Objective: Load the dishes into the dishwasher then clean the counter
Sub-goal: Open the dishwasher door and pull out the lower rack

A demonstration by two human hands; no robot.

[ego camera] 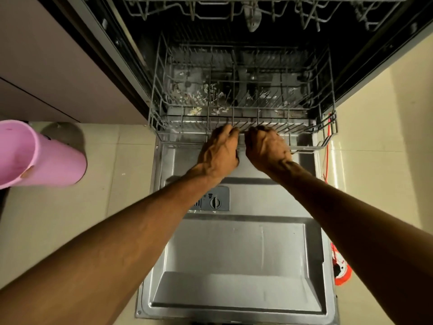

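The dishwasher stands open, its steel door (234, 266) folded down flat in front of me. The grey wire lower rack (178, 127) sits partly out over the door, with no dishes in it and bits of food debris on its floor. My left hand (219, 150) and my right hand (266, 147) are side by side at the middle of the rack's front rim, fingers curled round the wire. The upper rack (234, 10) shows at the top, holding what looks like a spoon.
A pink plastic bin (35, 156) stands on the tiled floor at the left. An orange and white object with a red cord (341, 268) lies on the floor right of the door. Beige cabinet fronts flank the dishwasher.
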